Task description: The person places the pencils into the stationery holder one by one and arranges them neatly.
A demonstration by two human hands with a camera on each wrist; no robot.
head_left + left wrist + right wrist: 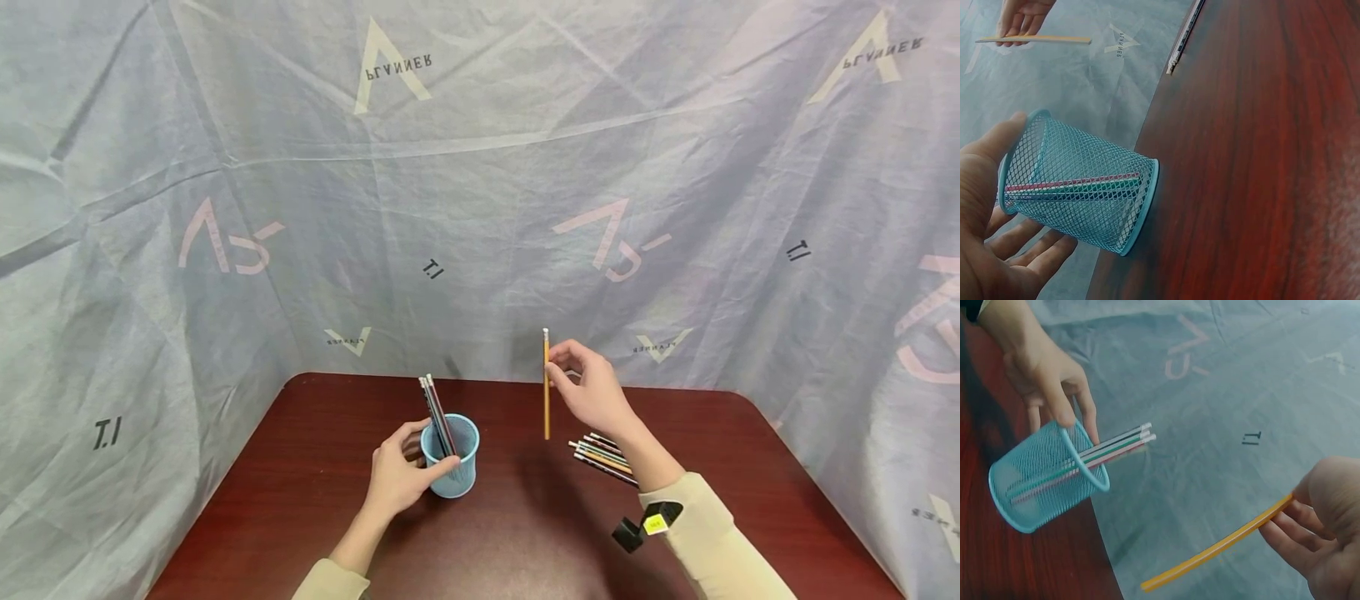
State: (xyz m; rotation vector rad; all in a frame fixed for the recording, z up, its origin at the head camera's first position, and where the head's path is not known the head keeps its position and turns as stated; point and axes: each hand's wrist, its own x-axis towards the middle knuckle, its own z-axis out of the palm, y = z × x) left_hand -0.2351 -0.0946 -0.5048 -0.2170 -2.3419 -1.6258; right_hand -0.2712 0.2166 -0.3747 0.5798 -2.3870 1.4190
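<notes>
A blue mesh pen cup (452,465) (1079,190) (1041,478) stands on the dark red table (525,517), with a few pencils (437,412) (1116,447) leaning in it. My left hand (401,475) (994,231) grips the cup from its left side, thumb on the rim. To the right, my right hand (592,387) (1319,531) is raised above the table and pinches a yellow pencil (546,383) (1216,547) (1035,39) that hangs upright, eraser end up.
Several more pencils (603,457) (1184,34) lie in a loose pile on the table under my right wrist. A grey printed cloth (480,183) walls in the table on the back and both sides. A black wrist mount (648,523) sits on my right sleeve.
</notes>
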